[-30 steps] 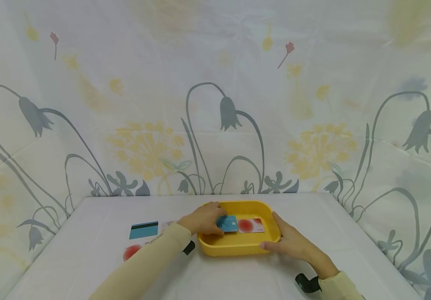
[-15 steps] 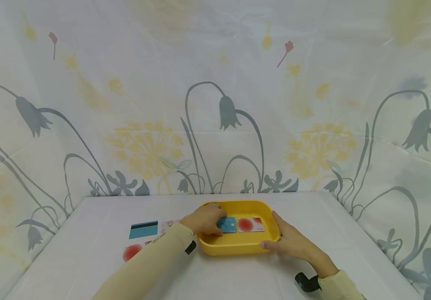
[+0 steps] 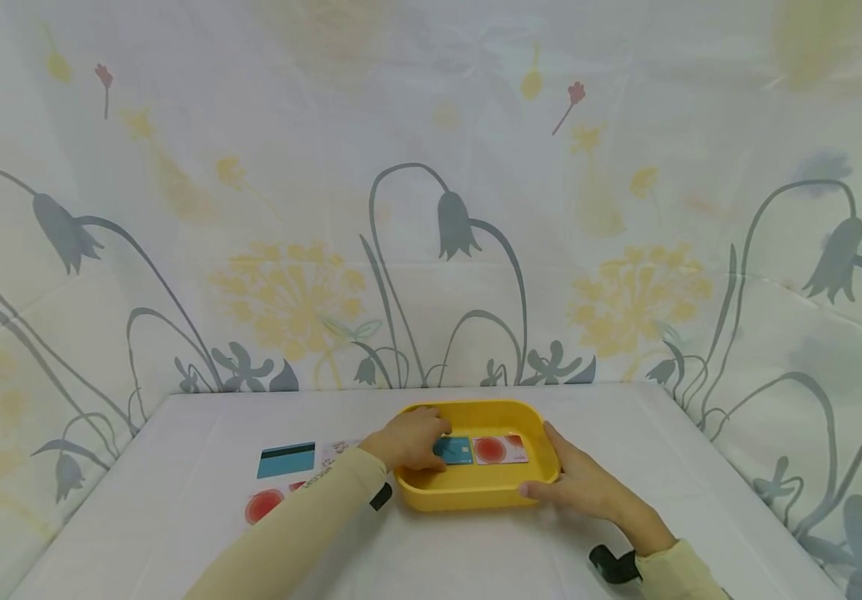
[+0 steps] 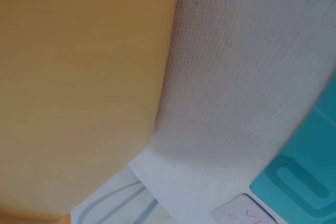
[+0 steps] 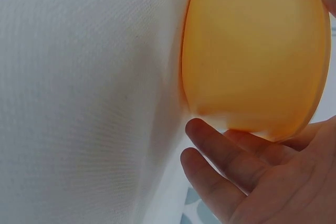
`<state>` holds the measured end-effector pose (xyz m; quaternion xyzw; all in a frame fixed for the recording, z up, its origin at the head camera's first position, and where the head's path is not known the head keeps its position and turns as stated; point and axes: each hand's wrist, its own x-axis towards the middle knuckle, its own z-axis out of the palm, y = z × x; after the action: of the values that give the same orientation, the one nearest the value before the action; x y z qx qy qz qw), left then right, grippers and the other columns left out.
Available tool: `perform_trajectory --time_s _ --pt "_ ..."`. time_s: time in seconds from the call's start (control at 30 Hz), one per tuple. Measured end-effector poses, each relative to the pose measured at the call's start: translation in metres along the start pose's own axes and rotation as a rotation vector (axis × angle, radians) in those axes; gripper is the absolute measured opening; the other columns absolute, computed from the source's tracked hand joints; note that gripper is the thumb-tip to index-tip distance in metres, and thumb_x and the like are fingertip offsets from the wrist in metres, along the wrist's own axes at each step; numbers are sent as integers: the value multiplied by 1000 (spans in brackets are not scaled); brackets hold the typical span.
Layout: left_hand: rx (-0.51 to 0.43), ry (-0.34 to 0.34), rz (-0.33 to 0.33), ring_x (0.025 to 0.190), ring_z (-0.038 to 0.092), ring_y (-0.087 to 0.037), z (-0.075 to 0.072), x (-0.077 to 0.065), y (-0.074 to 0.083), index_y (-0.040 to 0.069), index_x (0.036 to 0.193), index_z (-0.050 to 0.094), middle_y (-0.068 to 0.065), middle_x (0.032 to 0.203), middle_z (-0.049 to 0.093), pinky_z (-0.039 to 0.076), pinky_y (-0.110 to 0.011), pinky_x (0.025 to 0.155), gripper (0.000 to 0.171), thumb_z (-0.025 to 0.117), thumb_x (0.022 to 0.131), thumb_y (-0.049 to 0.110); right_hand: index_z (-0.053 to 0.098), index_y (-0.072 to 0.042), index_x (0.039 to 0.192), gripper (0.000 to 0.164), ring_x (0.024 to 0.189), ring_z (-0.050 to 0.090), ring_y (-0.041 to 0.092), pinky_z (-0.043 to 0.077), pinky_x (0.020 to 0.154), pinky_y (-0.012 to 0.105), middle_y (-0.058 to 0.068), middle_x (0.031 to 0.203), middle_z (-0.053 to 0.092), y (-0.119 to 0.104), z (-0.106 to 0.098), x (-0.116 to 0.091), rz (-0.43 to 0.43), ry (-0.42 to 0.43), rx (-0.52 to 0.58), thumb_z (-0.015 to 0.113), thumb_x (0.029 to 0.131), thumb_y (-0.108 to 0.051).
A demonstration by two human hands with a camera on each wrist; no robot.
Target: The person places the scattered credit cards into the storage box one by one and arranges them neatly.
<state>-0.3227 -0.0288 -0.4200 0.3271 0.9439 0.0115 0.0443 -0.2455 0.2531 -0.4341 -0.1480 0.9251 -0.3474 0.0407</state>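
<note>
A yellow tray (image 3: 476, 497) sits on the white table. Inside it a blue bank card (image 3: 455, 451) with a chip lies beside a white card with a red circle (image 3: 501, 450). My left hand (image 3: 412, 439) reaches over the tray's left rim, thumb and fingers at the upper and lower edges of the blue card, whose left end is hidden. Around the tray's right end, my right hand (image 3: 581, 483) holds its wall, thumb at the front and fingers along the far side. In the right wrist view its fingers (image 5: 226, 156) curve beside the tray wall (image 5: 252, 51).
Left of the tray lie a blue card with a dark stripe (image 3: 286, 460), a card with a red circle (image 3: 263, 505) and a pale patterned card (image 3: 332, 451), the last two partly behind the left sleeve (image 3: 303, 525). A flower-printed cloth (image 3: 431, 250) hangs behind the table.
The blue card in the tray has lowered slightly and now lies flatter, level with the red-circle card. The left hand has barely shifted; the right hand and tray stay in place.
</note>
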Motion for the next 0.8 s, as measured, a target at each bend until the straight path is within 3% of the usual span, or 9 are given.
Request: perform_trajectory --time_s 0.33,0.8 --pt "8 -8 -5 104 52 -16 1 0 0 17 121 63 2 115 57 40 -32 99 52 75 79 44 10 4 150 110 134 34 39 26 106 57 26 152 23 2 0 1 -1 -3 -12 72 78 -51" --pt "41 12 13 95 53 -14 2 2 0 16 119 64 3 106 58 42 -29 94 46 74 81 41 10 5 150 110 134 34 39 26 107 56 26 151 24 1 0 0 -10 3 -12 73 78 -50"
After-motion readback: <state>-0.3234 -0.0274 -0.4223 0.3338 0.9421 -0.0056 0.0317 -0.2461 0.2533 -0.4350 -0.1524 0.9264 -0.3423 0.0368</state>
